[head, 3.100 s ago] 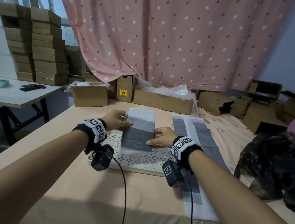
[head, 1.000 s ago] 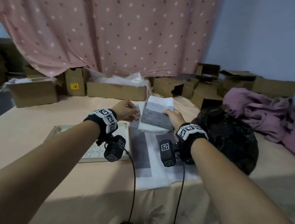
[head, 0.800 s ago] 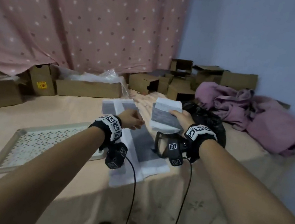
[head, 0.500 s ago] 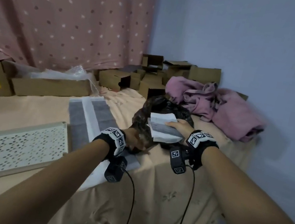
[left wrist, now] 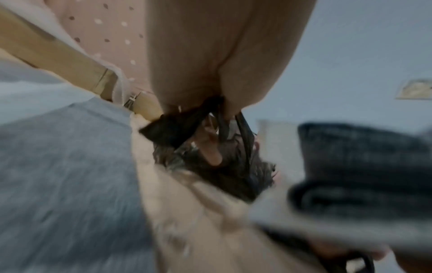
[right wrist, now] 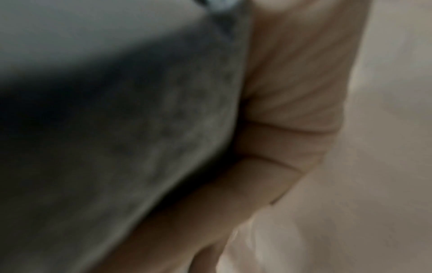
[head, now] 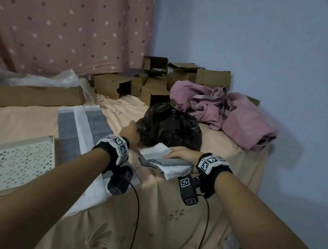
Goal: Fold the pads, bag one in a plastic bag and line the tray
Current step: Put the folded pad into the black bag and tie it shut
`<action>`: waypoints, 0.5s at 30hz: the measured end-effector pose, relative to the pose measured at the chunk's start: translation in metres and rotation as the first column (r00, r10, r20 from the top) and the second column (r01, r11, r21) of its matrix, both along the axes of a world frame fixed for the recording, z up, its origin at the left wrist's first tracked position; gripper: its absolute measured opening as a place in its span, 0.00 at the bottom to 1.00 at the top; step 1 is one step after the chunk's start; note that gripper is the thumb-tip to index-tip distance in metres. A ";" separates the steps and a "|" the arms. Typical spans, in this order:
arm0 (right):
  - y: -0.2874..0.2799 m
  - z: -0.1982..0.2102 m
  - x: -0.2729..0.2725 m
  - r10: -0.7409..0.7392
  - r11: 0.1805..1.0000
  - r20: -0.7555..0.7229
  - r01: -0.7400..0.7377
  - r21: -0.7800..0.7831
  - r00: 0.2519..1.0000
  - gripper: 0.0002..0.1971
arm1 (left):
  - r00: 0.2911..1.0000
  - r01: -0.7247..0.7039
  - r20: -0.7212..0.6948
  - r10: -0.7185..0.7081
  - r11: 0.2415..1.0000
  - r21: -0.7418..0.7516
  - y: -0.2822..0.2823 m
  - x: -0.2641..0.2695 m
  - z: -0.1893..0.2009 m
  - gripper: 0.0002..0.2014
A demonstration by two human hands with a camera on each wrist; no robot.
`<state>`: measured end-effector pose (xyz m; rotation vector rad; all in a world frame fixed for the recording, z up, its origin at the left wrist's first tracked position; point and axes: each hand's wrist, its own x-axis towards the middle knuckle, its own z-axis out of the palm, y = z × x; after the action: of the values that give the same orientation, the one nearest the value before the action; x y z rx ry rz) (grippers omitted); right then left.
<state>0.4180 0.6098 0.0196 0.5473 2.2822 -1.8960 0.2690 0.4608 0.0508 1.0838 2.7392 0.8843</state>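
Note:
My right hand [head: 180, 154] grips the folded grey-and-white pad [head: 165, 164] from above and holds it low over the bed, just in front of the black plastic bag [head: 169, 127]. The right wrist view is blurred and filled by that folded pad [right wrist: 117, 129]. My left hand [head: 130, 133] pinches the bag's near left edge; in the left wrist view the fingers [left wrist: 211, 147] are curled into crumpled black plastic bag [left wrist: 177, 127]. A second pad [head: 83, 127] lies unfolded and flat on the bed. The white perforated tray [head: 2, 164] sits to the left.
Cardboard boxes [head: 32, 94] line the back under the dotted pink curtain [head: 68, 15]. More boxes [head: 157, 83] and a heap of pink clothes [head: 226, 111] fill the far corner. The bed [head: 163, 223] drops off at the right by the blue wall.
The view swung right, away from the tray. My left hand let go of the folded pad and took hold of the black bag. My right hand carried the pad across and lowered it before the bag.

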 end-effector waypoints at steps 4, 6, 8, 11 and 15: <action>-0.018 0.007 -0.012 -0.078 0.997 -0.089 0.077 -0.014 0.993 0.04 | 0.999 0.014 0.030 -0.022 0.963 0.270 -0.004 -0.014 0.039 0.02; -0.021 0.009 -0.019 -0.162 0.987 -0.124 0.158 -0.039 0.979 0.04 | 0.999 0.033 0.017 -0.041 0.946 0.324 -0.008 -0.014 0.050 0.05; -0.020 0.009 -0.026 -0.235 0.972 -0.145 0.235 -0.019 0.961 0.02 | 1.000 0.027 0.001 -0.030 0.937 0.348 -0.012 -0.014 0.055 0.12; -0.014 0.006 -0.037 -0.340 0.938 -0.120 0.345 0.025 0.933 0.09 | 0.998 0.047 0.007 -0.054 0.920 0.390 -0.019 -0.014 0.055 0.16; 0.010 -0.020 -0.067 -0.418 0.906 -0.057 0.421 0.044 0.906 0.30 | 0.993 0.065 0.060 -0.097 0.911 0.407 -0.026 -0.010 0.053 0.08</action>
<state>0.3509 0.6197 0.0001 1.0930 2.4016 -2.0400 0.2587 0.4345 0.1038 1.1775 2.4850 1.4925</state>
